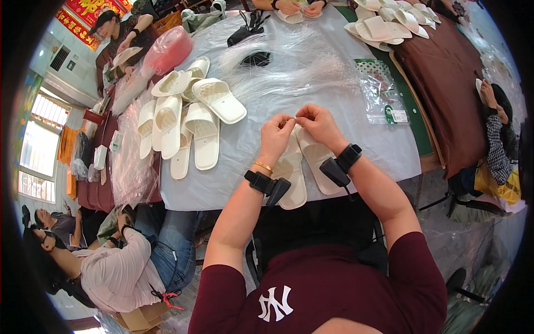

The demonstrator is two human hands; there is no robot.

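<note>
Presently, head view: both hands meet above a pair of white slippers [303, 167] lying side by side, toes away from the person, at the near edge of the tabletop [239, 183], which is covered in a pale sheet. Left hand [276, 135] is closed, fingertips pinched on something small and thin at the slippers' upper end; right hand [318, 122] is closed likewise, fingertips touching those of the left. What the fingers pinch is too small to identify. Each wrist carries a black strapped device; the left also a gold bangle.

Left of the hands, well apart: a loose heap of white slippers [186, 111], some stacked. Beyond the hands: a spread of clear thin plastic strands [289, 69]. Right of that: a clear plastic bag with green print [381, 92]. Far right corner: another pile of white slippers [389, 22]. Other people sit around the tabletop; one in a light shirt [119, 273] at lower left.
</note>
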